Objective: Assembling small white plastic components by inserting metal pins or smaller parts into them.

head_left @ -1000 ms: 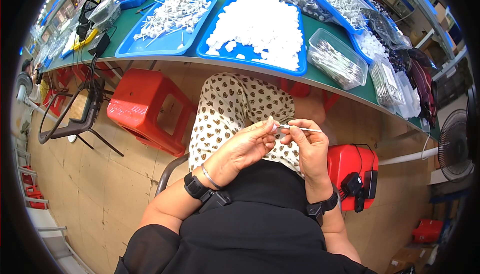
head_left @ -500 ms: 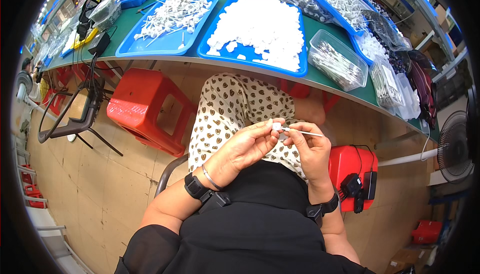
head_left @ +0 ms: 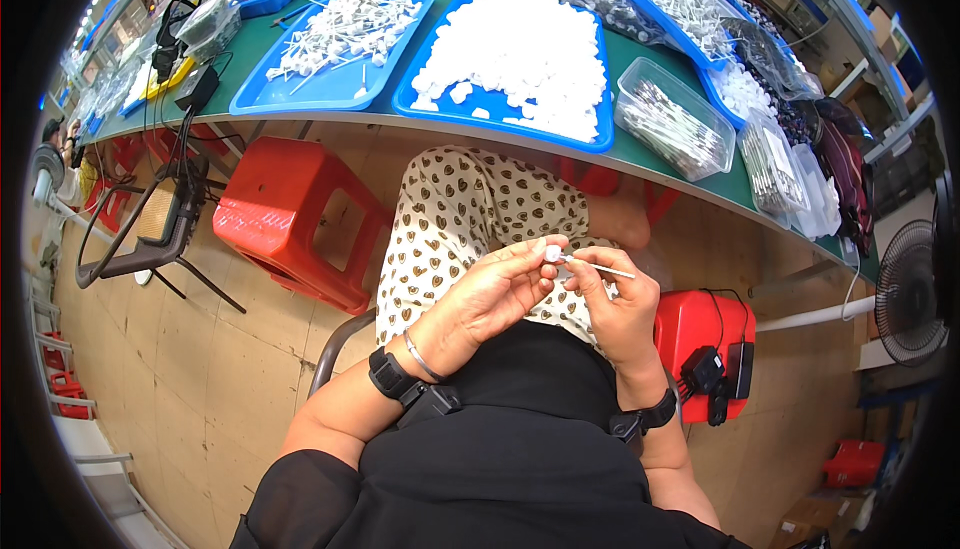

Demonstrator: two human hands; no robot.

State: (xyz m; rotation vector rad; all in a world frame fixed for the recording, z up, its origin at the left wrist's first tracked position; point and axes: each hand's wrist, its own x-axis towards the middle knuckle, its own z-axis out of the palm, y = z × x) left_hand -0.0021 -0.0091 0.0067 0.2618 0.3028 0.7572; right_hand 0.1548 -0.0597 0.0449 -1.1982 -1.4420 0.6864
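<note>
Over my lap, my left hand [head_left: 492, 297] pinches a small white cap [head_left: 553, 253] between thumb and fingertips. From the other side, my right hand [head_left: 624, 317] grips a thin white stick [head_left: 612, 271], its free end pointing right. The stick's inner end meets the cap or lies very close to it; fingertips hide the joint. Beyond my knees, on the green table, a blue tray [head_left: 404, 95] bears a heap of white caps [head_left: 520, 49]. To its left, another blue tray [head_left: 300, 97] carries many white sticks with caps on their ends [head_left: 350, 31].
At the table's right stand a clear plastic box [head_left: 722, 161] of thin sticks and a bag of more sticks [head_left: 772, 171]. Red stools are left [head_left: 270, 211] and right [head_left: 690, 324] of me, the right one bearing black devices [head_left: 706, 371]. A black fan [head_left: 910, 294] stands far right.
My right hand and the stick have shifted slightly left and down. My left hand keeps its pinch on the cap with barely any movement.
</note>
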